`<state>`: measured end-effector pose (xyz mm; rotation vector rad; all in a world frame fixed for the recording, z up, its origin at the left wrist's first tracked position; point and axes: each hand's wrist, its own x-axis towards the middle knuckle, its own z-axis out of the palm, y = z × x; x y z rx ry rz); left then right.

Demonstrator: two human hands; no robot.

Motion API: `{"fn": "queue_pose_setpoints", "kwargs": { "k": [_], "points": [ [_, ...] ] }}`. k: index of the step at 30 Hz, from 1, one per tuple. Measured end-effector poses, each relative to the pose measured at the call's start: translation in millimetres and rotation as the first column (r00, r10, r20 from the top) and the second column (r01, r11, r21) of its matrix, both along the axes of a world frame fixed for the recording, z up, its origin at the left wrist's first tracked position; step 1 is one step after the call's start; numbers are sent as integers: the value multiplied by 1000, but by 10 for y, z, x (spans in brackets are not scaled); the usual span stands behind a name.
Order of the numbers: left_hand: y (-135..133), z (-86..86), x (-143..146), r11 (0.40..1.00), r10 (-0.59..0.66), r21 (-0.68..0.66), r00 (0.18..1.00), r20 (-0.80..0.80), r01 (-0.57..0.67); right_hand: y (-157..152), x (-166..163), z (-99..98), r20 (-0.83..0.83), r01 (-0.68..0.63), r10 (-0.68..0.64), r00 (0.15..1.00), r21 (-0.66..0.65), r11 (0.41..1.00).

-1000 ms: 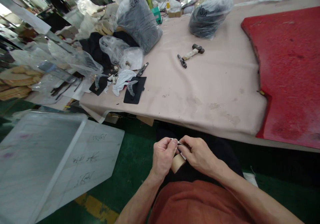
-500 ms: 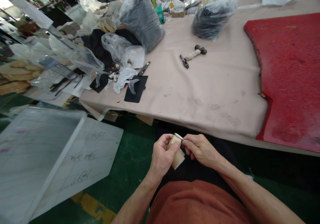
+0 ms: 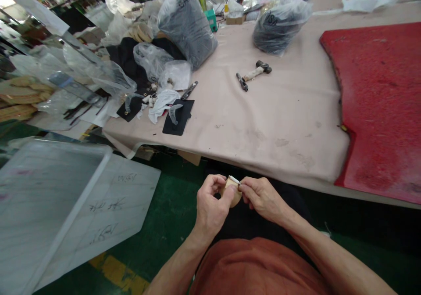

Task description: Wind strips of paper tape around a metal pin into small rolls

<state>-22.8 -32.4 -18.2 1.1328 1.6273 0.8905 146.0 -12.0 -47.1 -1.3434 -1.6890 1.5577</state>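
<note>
Over my lap, my left hand [image 3: 215, 203] is closed around a beige strip [image 3: 236, 199], with the thumb pressed on its face. A thin white edge or rod [image 3: 234, 179] lies across the top of the strip; which of the two I cannot tell. The fingertips of my right hand [image 3: 259, 196] pinch the right end of this white part, close beside my left thumb. Part of the strip is hidden behind my left fingers. Both hands are just off the front edge of the covered table [image 3: 250, 132].
A hammer [image 3: 255, 73] and a small dark metal tool [image 3: 241, 82] lie on the table. Bagged dark goods [image 3: 187, 27] stand behind. A red board [image 3: 381, 110] covers the right side. A large translucent bin [image 3: 128, 198] stands at left. Black pieces [image 3: 179, 119] lie near the left corner.
The lower part of the beige strip, which stuck out below my left thumb, now shows shorter and curved. Both hands keep their hold with little movement.
</note>
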Motion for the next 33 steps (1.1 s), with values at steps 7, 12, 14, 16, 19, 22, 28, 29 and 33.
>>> {"fn": "queue_pose_setpoints", "kwargs": {
  "k": [7,12,14,16,19,22,28,29,33],
  "points": [
    [114,-1,-1,990,-94,-103,995,39,98,-18,13,38,-26,-17,17,1000,36,999],
    [136,-29,-31,979,-170,-78,970,173,186,-12,29,25,-30,20,-19,999,47,999],
    [109,-35,-38,982,-181,-35,972,151,188,-9,41,3,-28,91,-90,996,36,995],
    [73,-44,-34,987,-158,-9,980,124,160,-12,49,-15,-31,135,-134,990,26,991],
    [29,-53,-9,999,-49,-13,984,174,52,-28,48,-25,-36,117,-116,993,25,993],
    [22,-29,25,995,71,-91,953,294,-46,-44,38,-25,-29,126,-124,992,46,991],
    [107,83,21,951,34,-296,916,400,94,-35,35,-34,36,120,-124,992,103,987],
    [121,93,12,935,34,-335,908,418,119,-32,37,-35,43,108,-114,993,120,987],
    [139,85,-13,912,61,-385,880,470,143,-33,43,-36,55,84,-94,994,155,984]
  ]
}}
